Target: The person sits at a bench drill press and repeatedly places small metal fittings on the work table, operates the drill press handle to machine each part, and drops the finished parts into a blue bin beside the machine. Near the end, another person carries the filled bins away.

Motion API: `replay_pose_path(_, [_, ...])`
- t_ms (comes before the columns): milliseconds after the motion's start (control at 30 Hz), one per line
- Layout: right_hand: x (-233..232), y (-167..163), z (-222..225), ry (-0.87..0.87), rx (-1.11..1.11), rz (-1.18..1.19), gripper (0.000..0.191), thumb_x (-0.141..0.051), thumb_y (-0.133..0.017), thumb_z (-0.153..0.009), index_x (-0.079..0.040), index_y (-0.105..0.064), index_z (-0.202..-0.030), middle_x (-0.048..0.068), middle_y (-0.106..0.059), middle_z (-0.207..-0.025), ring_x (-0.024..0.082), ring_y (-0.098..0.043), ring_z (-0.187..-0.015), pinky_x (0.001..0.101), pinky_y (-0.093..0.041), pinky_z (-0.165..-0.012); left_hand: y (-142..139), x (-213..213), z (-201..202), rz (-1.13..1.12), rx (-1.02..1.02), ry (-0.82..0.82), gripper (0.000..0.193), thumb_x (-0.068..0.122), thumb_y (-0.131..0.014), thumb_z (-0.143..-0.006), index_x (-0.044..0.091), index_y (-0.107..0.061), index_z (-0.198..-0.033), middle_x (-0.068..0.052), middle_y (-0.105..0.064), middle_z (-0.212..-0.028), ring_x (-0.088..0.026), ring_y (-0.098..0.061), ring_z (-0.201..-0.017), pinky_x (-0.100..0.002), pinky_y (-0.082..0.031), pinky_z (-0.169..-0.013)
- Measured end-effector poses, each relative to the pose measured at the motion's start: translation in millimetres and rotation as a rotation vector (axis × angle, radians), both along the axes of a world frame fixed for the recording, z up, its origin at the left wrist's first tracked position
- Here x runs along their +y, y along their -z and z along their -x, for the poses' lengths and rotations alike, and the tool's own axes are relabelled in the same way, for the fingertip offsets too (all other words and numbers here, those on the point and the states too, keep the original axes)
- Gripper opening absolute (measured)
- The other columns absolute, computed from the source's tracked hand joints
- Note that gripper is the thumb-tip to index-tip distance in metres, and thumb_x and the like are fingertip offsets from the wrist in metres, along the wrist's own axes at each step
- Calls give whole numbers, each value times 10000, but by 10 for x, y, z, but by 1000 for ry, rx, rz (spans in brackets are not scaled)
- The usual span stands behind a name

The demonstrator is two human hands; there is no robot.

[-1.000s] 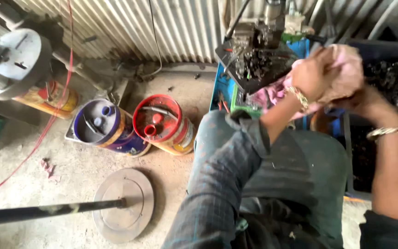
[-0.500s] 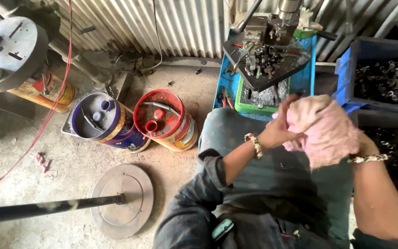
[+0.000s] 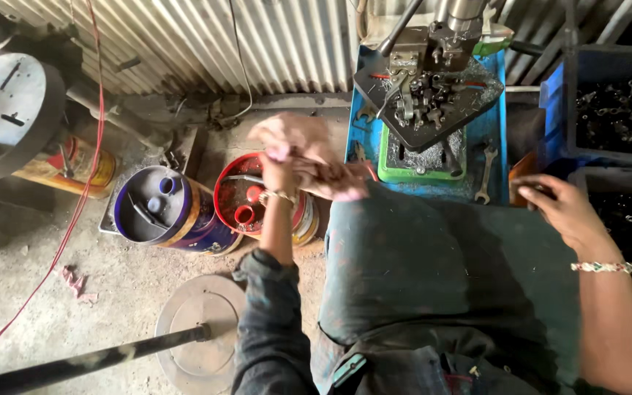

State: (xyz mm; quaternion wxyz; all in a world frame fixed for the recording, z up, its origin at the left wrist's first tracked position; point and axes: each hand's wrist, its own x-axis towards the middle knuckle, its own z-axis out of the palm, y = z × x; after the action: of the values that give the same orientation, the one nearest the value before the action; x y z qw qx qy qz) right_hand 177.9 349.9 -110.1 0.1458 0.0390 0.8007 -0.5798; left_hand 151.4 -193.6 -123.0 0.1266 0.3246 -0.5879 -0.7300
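The left hand (image 3: 298, 157) is clenched around a bunched pink cloth (image 3: 330, 179), held above the red tin (image 3: 254, 201) beside the blue tin (image 3: 159, 212). The right hand (image 3: 561, 212) hangs with fingers loose and holds nothing, near the dark crate of metal parts (image 3: 623, 110), with the drill press (image 3: 429, 80) between the two hands.

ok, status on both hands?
Left hand gripping pink cloth, blurred, above red can. Right hand empty, open, beside dark parts bin.
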Motion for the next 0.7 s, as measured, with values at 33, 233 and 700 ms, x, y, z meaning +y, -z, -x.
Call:
replay_pose_path(33, [58, 44, -24, 32, -10, -11, 300, -216, -694, -986, -126, -726, -1270, -6, -602, -860, 84, -431, -680, 238, -328, -548, -46, -150, 43, 562, -343, 68, 779, 238, -822, -792, 11, -352, -1370, -138, -626, -1190, -272, -646, -1023, -391, -578, -868])
replay_pose_path(233, [108, 316, -177, 187, -84, 47, 263, -203, -685, -966, -129, -707, -1217, -76, -599, -864, -2, -452, -660, 186, -326, -534, -290, -65, 736, 272, 430, -129, 766, 161, -858, -789, -33, -464, -1417, -162, -671, -1260, -179, -660, -1075, -310, -567, -903])
replay_pose_path(700, [261, 438, -256, 255, -86, 108, 250, -197, -657, -1019, -38, -679, -1210, -7, -600, -935, 81, -510, -768, 245, -413, -634, 279, 1175, 1161, 876, -444, 225, 820, 456, -787, -839, 17, -474, -1456, -257, -694, -1201, -358, -677, -1088, -416, -530, -928])
